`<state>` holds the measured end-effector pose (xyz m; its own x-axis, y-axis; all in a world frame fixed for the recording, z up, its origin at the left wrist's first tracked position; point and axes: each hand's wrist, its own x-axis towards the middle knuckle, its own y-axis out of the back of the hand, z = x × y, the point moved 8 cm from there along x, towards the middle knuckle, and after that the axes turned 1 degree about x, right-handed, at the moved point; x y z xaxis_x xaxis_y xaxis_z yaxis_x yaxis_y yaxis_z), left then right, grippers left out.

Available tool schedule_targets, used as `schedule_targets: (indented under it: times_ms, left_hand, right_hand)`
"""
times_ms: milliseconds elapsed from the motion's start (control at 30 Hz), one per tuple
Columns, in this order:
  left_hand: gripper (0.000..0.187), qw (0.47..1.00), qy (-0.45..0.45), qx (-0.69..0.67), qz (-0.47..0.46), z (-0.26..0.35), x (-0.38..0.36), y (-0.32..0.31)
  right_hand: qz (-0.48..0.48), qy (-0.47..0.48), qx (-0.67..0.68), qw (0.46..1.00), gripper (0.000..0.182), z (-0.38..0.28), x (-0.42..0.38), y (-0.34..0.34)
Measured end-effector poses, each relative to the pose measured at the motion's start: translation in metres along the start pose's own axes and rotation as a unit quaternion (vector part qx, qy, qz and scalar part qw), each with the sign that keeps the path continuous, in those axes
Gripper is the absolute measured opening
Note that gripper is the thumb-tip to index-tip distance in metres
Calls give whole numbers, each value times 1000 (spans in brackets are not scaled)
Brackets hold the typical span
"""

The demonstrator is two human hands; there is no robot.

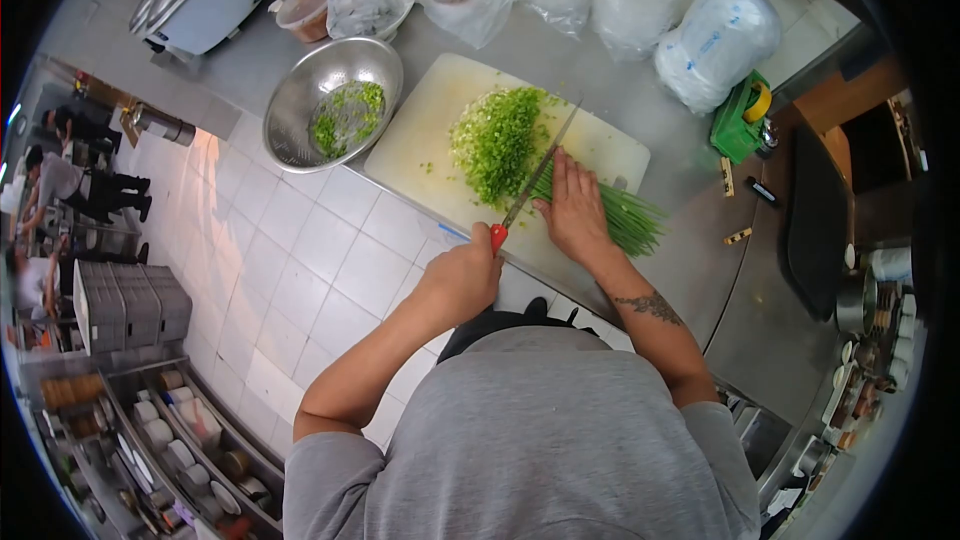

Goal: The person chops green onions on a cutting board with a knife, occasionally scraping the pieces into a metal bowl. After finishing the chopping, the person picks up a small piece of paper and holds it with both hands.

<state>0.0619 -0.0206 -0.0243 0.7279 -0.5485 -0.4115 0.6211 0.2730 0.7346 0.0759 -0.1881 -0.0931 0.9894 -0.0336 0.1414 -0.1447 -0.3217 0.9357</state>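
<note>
Left hand [462,280]: closed around the red handle of one knife [529,185]
Right hand [574,202]: fingers nearly straight, pressed on one bunch of green stalks [630,220]
Knife blade: between chopped greens [495,145] and stalks
Chopped greens: one heap on one cutting board [415,118]
Colander [290,100]: one, beside the board's left end, more chopped greens inside

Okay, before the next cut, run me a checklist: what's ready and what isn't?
1. Knife gripped: ok, the left hand is closed around its red handle.
2. Green stalks steadied: ok, the right hand lies on them.
3. Fingers clear of blade: not ok, the right ones look extended, very close beside it.
4. Cutting board stable: cannot tell, its underside is hidden.
5. Room in colander: ok, chopped greens cover only part of it.
</note>
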Motion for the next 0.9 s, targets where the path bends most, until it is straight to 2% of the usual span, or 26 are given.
schedule_targets:
  times_ms: [133,333,433,467,533,633,733,900]
  left_hand:
    - [29,1000,18,21,-11,-5,1,-9]
    - [26,996,-47,38,61,-8,59,-31]
    - [27,995,-68,27,71,1,80,-26]
    - [28,998,-52,-2,44,-2,82,-25]
    - [30,998,-22,-58,-11,-6,77,-11]
    - [31,993,-93,-61,48,-12,61,-3]
    - [28,994,-78,-55,56,-11,45,5]
    - [29,994,-64,-31,87,-12,28,4]
  right_hand:
    - [-1,0,1,1000,82,-1,0,0]
    - [-26,0,-17,1000,82,-4,1,3]
    - [-21,-1,-21,1000,86,-3,1,3]
    - [-22,5,-9,1000,89,-2,1,3]
    - [-23,17,15,999,95,1,3,7]
    - [-18,25,78,996,103,4,1,20]
    - [-62,-13,71,995,108,5,1,25]
    - [-17,-3,44,999,105,6,2,18]
